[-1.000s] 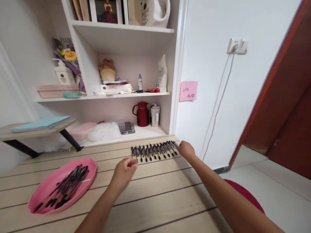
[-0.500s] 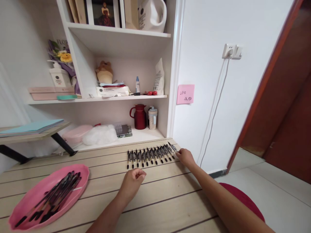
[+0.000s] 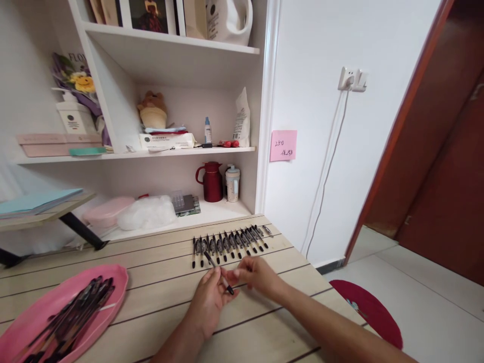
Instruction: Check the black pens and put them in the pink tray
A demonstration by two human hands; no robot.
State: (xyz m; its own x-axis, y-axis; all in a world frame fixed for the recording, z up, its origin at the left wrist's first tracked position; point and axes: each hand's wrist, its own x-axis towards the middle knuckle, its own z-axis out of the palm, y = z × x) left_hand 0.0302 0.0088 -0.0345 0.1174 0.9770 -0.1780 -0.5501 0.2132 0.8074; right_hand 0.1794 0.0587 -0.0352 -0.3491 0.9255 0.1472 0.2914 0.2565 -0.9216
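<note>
Left hand point(image 3: 208, 301) fingers point(image 3: 218, 278) clamped on a black pen point(image 3: 210, 262), held tilted just over the surface point(image 3: 162, 285). Right hand point(image 3: 259, 276) fingers pinched together on the same pen. Row of pens point(image 3: 227, 244) lay just beyond. Pink tray point(image 3: 118, 276) of loose pens point(image 3: 75, 313) sat well left.

Bare table point(image 3: 159, 282) is left open between the pink tray point(image 3: 119, 290) and the left hand point(image 3: 209, 300), and right of the right hand point(image 3: 257, 275) up to the edge. The far side is barred by the row of pens point(image 3: 227, 244) and the shelf unit point(image 3: 227, 209). The middle is blocked by both hands meeting at one pen point(image 3: 210, 262).
</note>
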